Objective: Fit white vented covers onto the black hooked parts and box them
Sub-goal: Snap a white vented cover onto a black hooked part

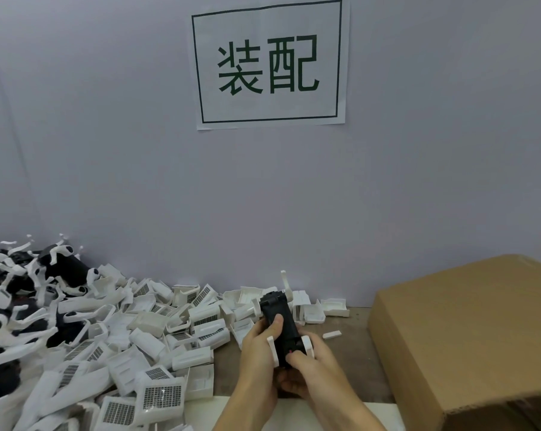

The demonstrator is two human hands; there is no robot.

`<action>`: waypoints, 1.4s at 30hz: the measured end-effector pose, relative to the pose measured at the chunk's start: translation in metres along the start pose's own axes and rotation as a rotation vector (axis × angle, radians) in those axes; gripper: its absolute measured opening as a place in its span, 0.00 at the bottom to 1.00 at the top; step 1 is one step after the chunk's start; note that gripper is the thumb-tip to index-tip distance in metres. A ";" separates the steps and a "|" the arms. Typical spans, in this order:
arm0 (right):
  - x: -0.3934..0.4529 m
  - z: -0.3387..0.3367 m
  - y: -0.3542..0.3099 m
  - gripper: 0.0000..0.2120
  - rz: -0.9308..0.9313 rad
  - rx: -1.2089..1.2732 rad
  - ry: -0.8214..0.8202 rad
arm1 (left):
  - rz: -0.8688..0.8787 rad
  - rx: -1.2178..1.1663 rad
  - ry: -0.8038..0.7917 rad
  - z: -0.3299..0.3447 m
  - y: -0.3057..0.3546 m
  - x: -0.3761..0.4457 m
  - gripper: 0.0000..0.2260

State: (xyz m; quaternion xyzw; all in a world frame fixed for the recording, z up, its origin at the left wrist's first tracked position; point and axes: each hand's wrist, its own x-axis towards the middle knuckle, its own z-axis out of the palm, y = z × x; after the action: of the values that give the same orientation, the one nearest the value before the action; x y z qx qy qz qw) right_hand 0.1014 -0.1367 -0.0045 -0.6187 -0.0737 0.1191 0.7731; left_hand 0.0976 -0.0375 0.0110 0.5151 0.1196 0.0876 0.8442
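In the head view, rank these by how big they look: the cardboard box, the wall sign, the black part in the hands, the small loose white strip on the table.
1. cardboard box, though its nearness to the camera inflates it
2. wall sign
3. black part, held by both hands
4. white strip

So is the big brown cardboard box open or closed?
Closed on the side we see: the brown cardboard box shows a flat unbroken top. A dark gap shows under its near edge, so its underside cannot be told.
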 end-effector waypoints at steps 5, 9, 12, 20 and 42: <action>-0.002 -0.006 -0.003 0.24 -0.009 -0.176 0.045 | -0.015 -0.292 0.177 -0.004 0.006 0.007 0.11; 0.000 -0.009 -0.003 0.17 -0.048 -0.271 0.150 | 0.002 -0.438 0.209 -0.010 0.012 0.002 0.07; -0.003 -0.004 -0.003 0.14 -0.021 -0.168 0.057 | -0.016 -0.436 0.148 -0.011 0.014 -0.002 0.10; -0.004 0.000 -0.005 0.10 0.007 -0.010 -0.028 | 0.111 -0.135 -0.069 -0.003 0.007 -0.007 0.10; -0.003 -0.009 -0.001 0.13 -0.073 -0.420 0.219 | 0.116 -0.638 0.249 -0.031 0.037 0.019 0.11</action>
State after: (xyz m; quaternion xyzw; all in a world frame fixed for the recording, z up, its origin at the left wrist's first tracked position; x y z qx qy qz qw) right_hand 0.1010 -0.1458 -0.0054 -0.7721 -0.0352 0.0054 0.6345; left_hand 0.1061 0.0112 0.0277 0.2166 0.1588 0.2308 0.9352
